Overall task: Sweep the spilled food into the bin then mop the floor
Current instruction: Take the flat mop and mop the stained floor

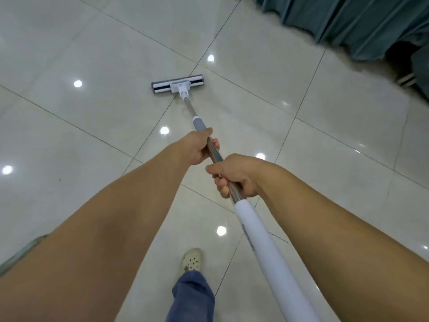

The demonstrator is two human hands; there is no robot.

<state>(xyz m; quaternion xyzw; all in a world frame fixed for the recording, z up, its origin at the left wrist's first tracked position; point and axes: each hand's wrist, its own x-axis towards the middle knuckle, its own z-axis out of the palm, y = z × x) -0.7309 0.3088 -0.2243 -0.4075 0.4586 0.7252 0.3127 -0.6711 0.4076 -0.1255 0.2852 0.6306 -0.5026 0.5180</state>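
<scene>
Mop head (178,84) is laid flat on the glossy tiled floor (92,124) well ahead, and its metal pole (214,154) is gripped by both fists: the left hand (199,147) is wrapped round it just behind the grey collar (198,124), the right hand (234,175) closed round it just ahead of the white sleeve (255,233). Streaks could be left if the pole is pushed too steeply and the head is tipped onto an edge, and the teal curtain (359,24) at far right could be caught and wetted by a stroke carried too wide.
</scene>
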